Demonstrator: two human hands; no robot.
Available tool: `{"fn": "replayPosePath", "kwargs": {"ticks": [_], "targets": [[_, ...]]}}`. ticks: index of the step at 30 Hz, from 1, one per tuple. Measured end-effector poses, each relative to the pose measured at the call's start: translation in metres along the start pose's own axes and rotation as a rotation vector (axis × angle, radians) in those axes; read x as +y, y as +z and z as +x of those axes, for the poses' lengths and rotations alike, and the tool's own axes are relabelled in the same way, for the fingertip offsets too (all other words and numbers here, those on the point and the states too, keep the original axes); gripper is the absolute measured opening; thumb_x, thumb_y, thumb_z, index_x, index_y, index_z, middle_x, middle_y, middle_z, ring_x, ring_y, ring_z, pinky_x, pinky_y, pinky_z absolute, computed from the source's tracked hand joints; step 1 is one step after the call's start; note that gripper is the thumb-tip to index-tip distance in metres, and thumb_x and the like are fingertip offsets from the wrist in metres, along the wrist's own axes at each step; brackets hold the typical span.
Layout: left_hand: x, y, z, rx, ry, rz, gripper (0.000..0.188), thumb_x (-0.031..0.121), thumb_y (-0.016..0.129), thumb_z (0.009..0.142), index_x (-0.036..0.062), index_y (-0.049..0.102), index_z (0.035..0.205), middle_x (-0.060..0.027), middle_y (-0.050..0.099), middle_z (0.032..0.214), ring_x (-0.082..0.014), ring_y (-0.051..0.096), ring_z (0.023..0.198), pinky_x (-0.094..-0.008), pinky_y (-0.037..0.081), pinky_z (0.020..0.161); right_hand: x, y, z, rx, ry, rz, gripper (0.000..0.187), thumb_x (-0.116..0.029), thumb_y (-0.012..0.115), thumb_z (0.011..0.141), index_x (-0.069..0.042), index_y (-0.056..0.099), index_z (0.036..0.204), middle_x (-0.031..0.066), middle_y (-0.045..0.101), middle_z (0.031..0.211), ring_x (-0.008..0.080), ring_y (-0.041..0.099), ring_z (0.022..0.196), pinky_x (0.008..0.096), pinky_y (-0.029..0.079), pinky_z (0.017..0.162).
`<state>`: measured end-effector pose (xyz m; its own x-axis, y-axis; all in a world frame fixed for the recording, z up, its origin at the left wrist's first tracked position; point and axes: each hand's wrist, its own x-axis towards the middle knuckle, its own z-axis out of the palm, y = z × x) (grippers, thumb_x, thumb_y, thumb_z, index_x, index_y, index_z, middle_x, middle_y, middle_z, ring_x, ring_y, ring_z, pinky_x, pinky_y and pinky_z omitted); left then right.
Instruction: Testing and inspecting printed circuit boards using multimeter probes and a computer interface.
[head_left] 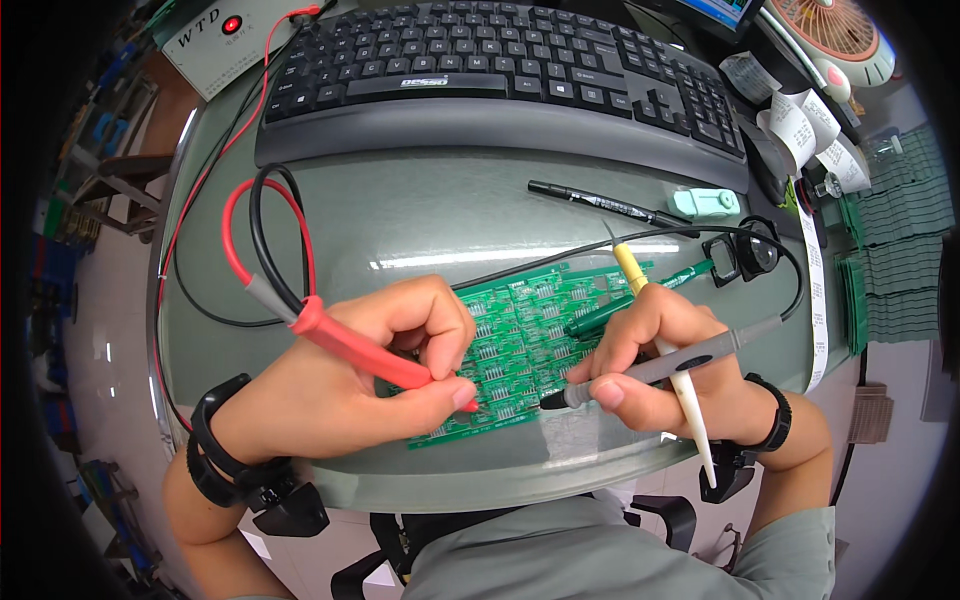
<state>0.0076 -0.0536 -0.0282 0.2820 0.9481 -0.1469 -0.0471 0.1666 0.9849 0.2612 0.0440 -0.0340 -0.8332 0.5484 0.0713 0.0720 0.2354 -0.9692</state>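
My left hand (pixel 335 385) is closed round a red test probe (pixel 360 348), its tip down at the near left part of a green circuit board panel (pixel 512 318). Between the thumb and fingers of my right hand (pixel 665 325) is a grey test probe (pixel 690 360), whose black end points at the board's near edge. A slim white tool (pixel 692 415) with a yellow collar and a thin metal point also runs through that hand. Beside its fingers a dark green pen (pixel 610 312) lies across the board; whether the fingers touch it I cannot tell.
Behind the board stands a black keyboard (pixel 450 120). A black marker (pixel 600 203), a mint-green dispenser (pixel 705 203) and paper strips (pixel 800 130) lie to the right. Red and black cables (pixel 262 225) loop at left near a white box (pixel 225 45). Green boards (pixel 900 240) are stacked far right.
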Motion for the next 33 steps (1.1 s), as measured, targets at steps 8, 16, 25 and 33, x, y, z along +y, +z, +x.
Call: {"fn": "replayPosePath", "kwargs": {"ticks": [8, 16, 25, 33], "targets": [[-0.001, 0.000, 0.001, -0.005, 0.012, 0.013, 0.025, 0.001, 0.068, 0.080, 0.0085, 0.044, 0.080, -0.0040, 0.047, 0.087, -0.0073, 0.042, 0.074, -0.0223, 0.039, 0.066, -0.006, -0.007, 0.005, -0.103, 0.019, -0.092, 0.026, -0.013, 0.069, 0.087, -0.002, 0.045, 0.086, 0.0089, 0.062, 0.071, 0.0148, 0.064, 0.069, 0.0347, 0.059, 0.073], [-0.002, -0.002, -0.001, -0.014, 0.026, 0.063, 0.025, 0.000, 0.068, 0.080, 0.0086, 0.045, 0.081, -0.0040, 0.047, 0.088, -0.0069, 0.042, 0.074, -0.0216, 0.038, 0.066, 0.003, 0.003, 0.001, 0.008, -0.010, -0.008, 0.024, -0.012, 0.075, 0.081, -0.005, 0.052, 0.080, 0.0014, 0.057, 0.068, 0.0065, 0.051, 0.058, 0.0234, 0.038, 0.050], [0.008, 0.002, 0.003, -0.028, -0.063, -0.014, 0.024, 0.001, 0.067, 0.082, 0.0084, 0.044, 0.082, -0.0033, 0.047, 0.090, -0.0087, 0.043, 0.079, -0.0236, 0.039, 0.071, -0.013, -0.016, 0.001, 0.063, -0.051, 0.119, 0.021, -0.015, 0.069, 0.086, -0.004, 0.052, 0.082, 0.0031, 0.061, 0.072, 0.0109, 0.055, 0.060, 0.0276, 0.043, 0.055], [0.008, -0.002, -0.001, -0.054, -0.001, 0.047, 0.023, 0.001, 0.065, 0.086, 0.0069, 0.043, 0.085, 0.0012, 0.045, 0.087, -0.0046, 0.045, 0.077, -0.0239, 0.049, 0.076, -0.064, -0.116, 0.037, 0.310, -0.039, -0.811, 0.022, -0.023, 0.060, 0.093, -0.004, 0.049, 0.088, 0.0157, 0.064, 0.070, 0.0342, 0.063, 0.061, 0.0409, 0.047, 0.057]]}}
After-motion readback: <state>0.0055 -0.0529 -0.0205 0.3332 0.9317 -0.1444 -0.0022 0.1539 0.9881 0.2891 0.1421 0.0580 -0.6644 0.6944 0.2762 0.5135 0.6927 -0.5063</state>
